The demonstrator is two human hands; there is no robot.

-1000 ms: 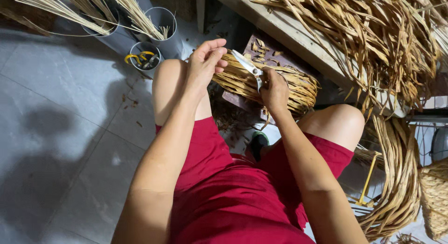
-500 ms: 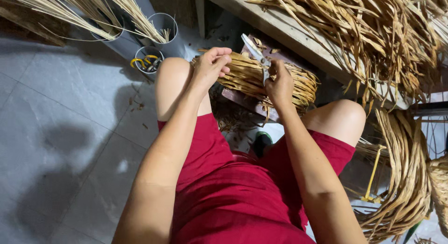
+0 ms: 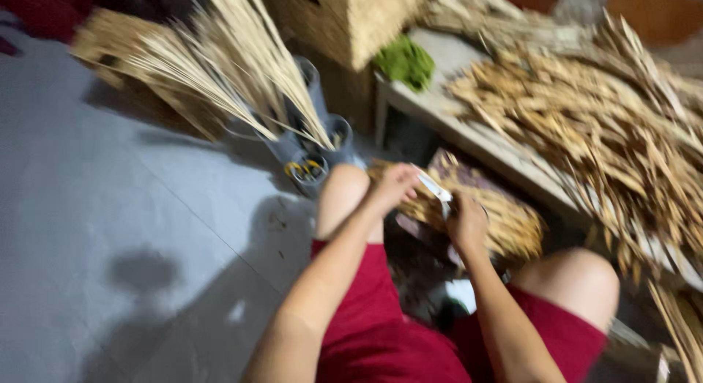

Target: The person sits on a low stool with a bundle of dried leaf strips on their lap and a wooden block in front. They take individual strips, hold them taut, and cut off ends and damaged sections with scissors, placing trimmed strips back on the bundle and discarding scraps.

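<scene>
The view has swung up and left since the earlier frame, so the grey pots (image 3: 311, 145) of pale reeds (image 3: 234, 83) now sit mid-picture. The left hand (image 3: 395, 187) stays curled on the woven basket (image 3: 476, 211) between the knees. The right hand (image 3: 467, 223) still grips the white scissors (image 3: 433, 187) above it, fingers closed around the handle.

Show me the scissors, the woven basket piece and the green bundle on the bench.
scissors (image 3: 433, 185), head view, on the pale blade.
woven basket piece (image 3: 512, 225), head view, on its right side.
green bundle (image 3: 406, 62), head view, on its middle.
</scene>
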